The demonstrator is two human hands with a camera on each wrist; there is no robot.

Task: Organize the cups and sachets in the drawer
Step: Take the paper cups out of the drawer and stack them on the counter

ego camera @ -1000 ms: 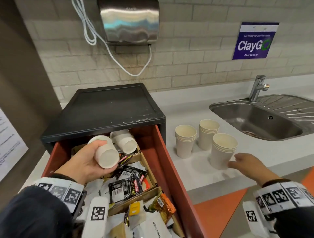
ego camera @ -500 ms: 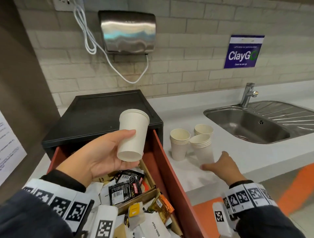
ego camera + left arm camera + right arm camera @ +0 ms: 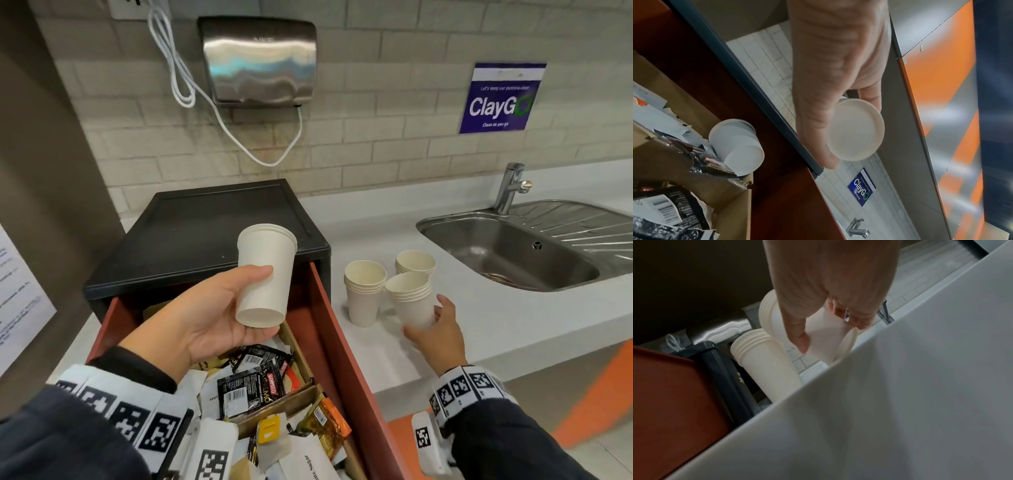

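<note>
Above the open red drawer (image 3: 346,346), the left hand (image 3: 205,318) gripped a stack of white paper cups (image 3: 265,274) upright, thumb across its side. Below lay coffee sachets (image 3: 250,383) in cardboard dividers, with one more cup stack (image 3: 736,146) on its side. Near the countertop's (image 3: 513,318) front edge, the right hand (image 3: 435,335) curled round the nearest cup stack (image 3: 412,299), two others (image 3: 364,291) just beside.

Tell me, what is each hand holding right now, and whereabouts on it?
The left hand grips a small stack of paper cups round its lower wall, near the base. The right hand grips the nearest counter stack near its bottom.
</note>
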